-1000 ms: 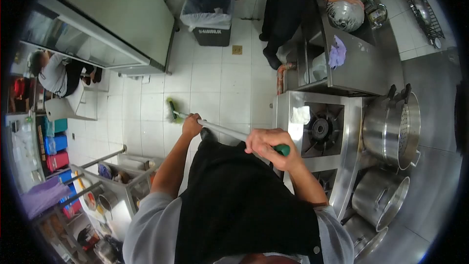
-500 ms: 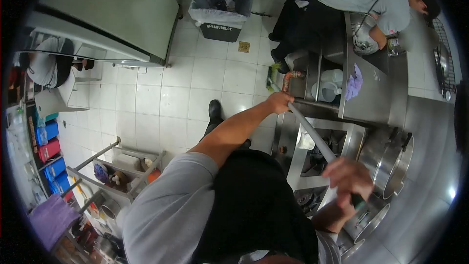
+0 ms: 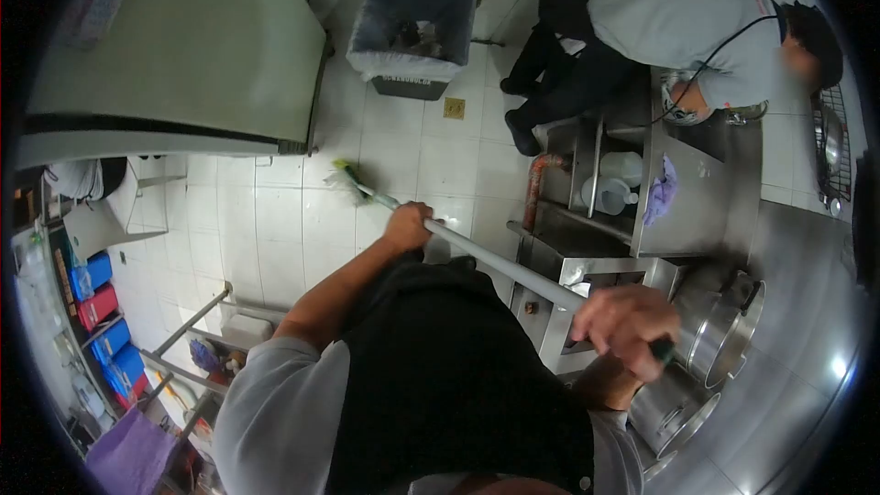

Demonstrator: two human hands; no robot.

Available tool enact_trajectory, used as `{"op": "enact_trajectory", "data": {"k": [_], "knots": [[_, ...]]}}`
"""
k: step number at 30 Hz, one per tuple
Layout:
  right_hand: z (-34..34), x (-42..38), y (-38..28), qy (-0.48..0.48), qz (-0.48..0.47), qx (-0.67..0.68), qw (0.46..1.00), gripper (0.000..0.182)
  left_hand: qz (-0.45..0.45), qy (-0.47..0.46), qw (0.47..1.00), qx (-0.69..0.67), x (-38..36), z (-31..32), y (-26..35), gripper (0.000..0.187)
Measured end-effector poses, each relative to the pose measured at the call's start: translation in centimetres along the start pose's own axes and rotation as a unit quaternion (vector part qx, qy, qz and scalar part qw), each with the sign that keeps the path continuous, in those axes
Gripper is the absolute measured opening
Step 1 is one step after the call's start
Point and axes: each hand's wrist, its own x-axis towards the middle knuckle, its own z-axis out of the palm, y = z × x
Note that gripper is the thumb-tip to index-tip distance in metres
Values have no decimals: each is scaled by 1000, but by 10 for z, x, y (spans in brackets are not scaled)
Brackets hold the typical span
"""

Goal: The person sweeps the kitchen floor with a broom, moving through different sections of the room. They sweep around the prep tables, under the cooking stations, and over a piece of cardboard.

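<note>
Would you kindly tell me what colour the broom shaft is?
The broom shaft is light grey, seen best in the head view.

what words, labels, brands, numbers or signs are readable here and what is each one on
Nothing reads clearly enough to quote.
Trash bin, front: one line of pale lettering just below the liner, too blurred to read.
Co-worker's shirt: a small reddish mark, too small to tell if it is lettering.
Broom handle: no text visible.
</note>
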Motion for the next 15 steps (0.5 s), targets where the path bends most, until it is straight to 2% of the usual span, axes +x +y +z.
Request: {"op": "enact_trajectory", "data": {"k": [4, 6, 9, 12, 13, 15], "knots": [[-20, -8, -50, 75, -87, -55, 992, 54, 48, -78, 996, -20, 65, 9, 97, 37], [-32, -7, -67, 99, -144, -110, 978, 60, 191, -36, 977, -92, 98, 31, 124, 35], [-59, -9, -76, 103, -196, -148, 964, 65, 133, -88, 985, -63, 138, 37, 171, 28], [-91, 13, -48, 123, -120, -221, 960, 68, 109, -67, 989, -69, 170, 56, 151, 26], [-98, 13, -28, 160, -134, -133, 969, 68, 94, -44, 992, -72, 182, 76, 122, 28], [-122, 17, -35, 122, -118, -128, 977, 67, 59, -3, 995, -83, 210, 109, 46, 34]]}}
